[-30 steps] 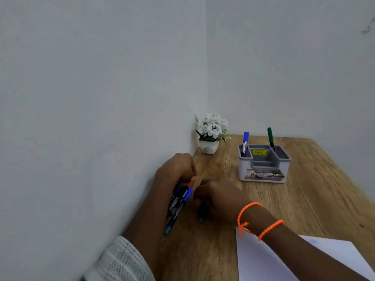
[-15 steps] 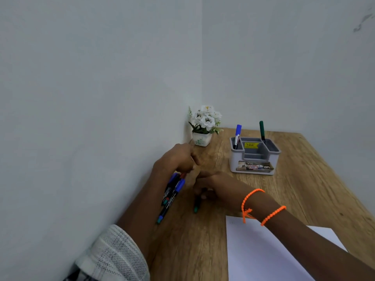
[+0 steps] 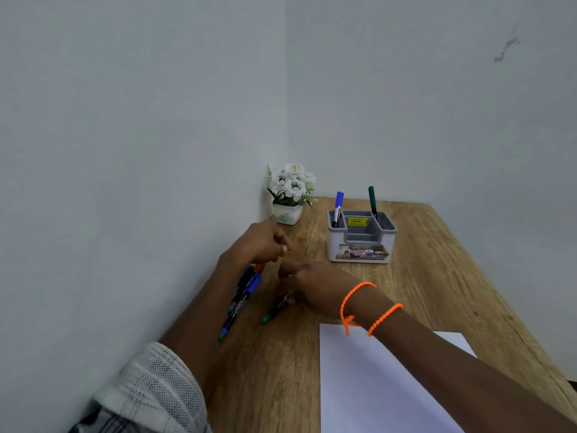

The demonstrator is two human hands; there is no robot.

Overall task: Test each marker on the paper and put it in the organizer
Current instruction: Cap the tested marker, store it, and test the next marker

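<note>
Several markers (image 3: pixel 246 289) lie bunched on the wooden desk beside the left wall, with blue, dark and orange-red caps. My left hand (image 3: pixel 259 242) hovers just beyond them, fingers loosely curled, nothing visible in it. My right hand (image 3: pixel 315 285) rests low on the desk with its fingers closed over a green-ended marker (image 3: pixel 274 309), whose tail sticks out toward me. The white sheet of paper (image 3: pixel 374 385) lies under my right forearm. The grey-and-white organizer (image 3: pixel 362 245) stands farther back, holding a blue-capped marker (image 3: pixel 338 207) on its left and a green marker (image 3: pixel 372 201) at its back right.
A small white pot of white flowers (image 3: pixel 290 195) sits in the desk's far left corner against the walls. Walls close off the left and far sides. Bare wood (image 3: pixel 443 276) stretches right of the organizer to the desk's right edge.
My left hand has risen off the bunch of markers and moved slightly away from me. My right hand stays over the green-ended marker. The camera has tilted.
</note>
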